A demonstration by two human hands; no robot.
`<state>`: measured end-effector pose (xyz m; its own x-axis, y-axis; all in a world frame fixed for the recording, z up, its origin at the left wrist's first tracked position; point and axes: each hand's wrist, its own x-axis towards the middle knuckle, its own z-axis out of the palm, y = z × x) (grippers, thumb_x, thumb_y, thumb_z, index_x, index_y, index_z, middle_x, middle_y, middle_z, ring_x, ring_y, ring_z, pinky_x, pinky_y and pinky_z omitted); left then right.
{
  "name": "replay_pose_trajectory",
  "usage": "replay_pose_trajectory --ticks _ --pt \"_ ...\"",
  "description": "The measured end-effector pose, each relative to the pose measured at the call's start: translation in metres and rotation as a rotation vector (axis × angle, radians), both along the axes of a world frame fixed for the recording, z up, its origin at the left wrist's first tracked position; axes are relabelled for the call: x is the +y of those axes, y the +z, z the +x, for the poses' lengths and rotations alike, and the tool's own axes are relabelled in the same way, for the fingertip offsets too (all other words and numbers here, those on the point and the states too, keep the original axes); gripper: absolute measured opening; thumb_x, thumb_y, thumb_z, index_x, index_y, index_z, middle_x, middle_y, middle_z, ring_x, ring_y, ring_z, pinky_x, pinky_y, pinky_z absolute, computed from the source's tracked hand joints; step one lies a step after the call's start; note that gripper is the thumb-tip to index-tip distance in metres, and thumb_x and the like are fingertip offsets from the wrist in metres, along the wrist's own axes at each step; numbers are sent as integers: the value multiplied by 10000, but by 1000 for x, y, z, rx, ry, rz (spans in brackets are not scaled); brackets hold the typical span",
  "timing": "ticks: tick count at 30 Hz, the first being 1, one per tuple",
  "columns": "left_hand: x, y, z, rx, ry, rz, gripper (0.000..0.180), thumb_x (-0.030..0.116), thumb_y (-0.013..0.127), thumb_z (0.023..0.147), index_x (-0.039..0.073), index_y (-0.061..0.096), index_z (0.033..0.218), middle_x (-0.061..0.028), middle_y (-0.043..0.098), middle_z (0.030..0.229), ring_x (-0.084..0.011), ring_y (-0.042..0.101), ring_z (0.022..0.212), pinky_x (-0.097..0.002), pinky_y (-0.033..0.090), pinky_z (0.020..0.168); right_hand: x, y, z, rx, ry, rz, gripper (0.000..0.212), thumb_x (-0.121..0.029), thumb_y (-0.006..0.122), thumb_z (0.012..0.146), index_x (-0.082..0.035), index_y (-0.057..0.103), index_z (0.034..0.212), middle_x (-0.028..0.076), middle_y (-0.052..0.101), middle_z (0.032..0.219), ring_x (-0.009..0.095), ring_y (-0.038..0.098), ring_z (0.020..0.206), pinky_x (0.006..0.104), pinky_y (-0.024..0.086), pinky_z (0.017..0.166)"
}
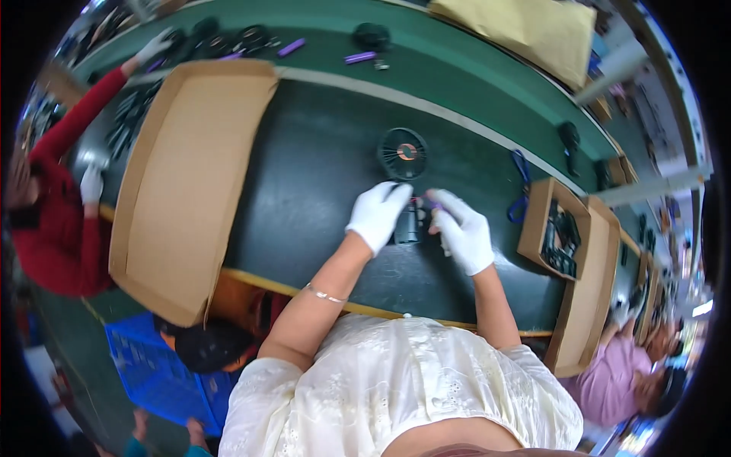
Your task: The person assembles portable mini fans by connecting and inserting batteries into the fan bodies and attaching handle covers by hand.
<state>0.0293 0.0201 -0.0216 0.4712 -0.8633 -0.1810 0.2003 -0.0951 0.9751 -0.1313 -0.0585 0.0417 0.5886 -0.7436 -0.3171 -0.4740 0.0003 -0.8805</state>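
Observation:
A black handheld fan [403, 149] with a round caged head and an orange centre lies on the dark worktable, its handle toward me. My left hand [379, 216], in a white glove, is closed on the fan just below its head, at the left side of the handle. Close by on the right, my white-gloved right hand [463, 233] has its thumb and fingers pinched together beside the handle. A small purple piece [435, 205] shows at those fingertips; most of it is hidden and its kind cannot be made out.
A large cardboard tray [190, 183] stands at the left, and a small carton [537, 228] of black parts at the right. Beyond the table runs a green belt [457, 95] with purple cylinders [359, 57] and fan parts. A blue strap [520, 186] lies near the carton. People work on both sides.

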Motion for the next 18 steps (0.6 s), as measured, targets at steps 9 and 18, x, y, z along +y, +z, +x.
replay_pose_trajectory --ticks 9,18 --pt "-6 6 -10 363 4 41 297 207 577 983 -59 641 1096 -127 693 938 -185 686 800 -303 563 743 8 -13 -20 -211 25 -4 261 -54 639 893 -18 615 1151 32 648 826 72 571 628 213 482 558" --pt "-6 9 -10 317 8 40 292 211 573 981 -64 658 1027 -101 699 910 -148 670 807 -286 532 756 24 -13 -10 -105 279 -316 266 -163 751 815 -70 695 1058 77 688 904 155 641 698 278 518 673"
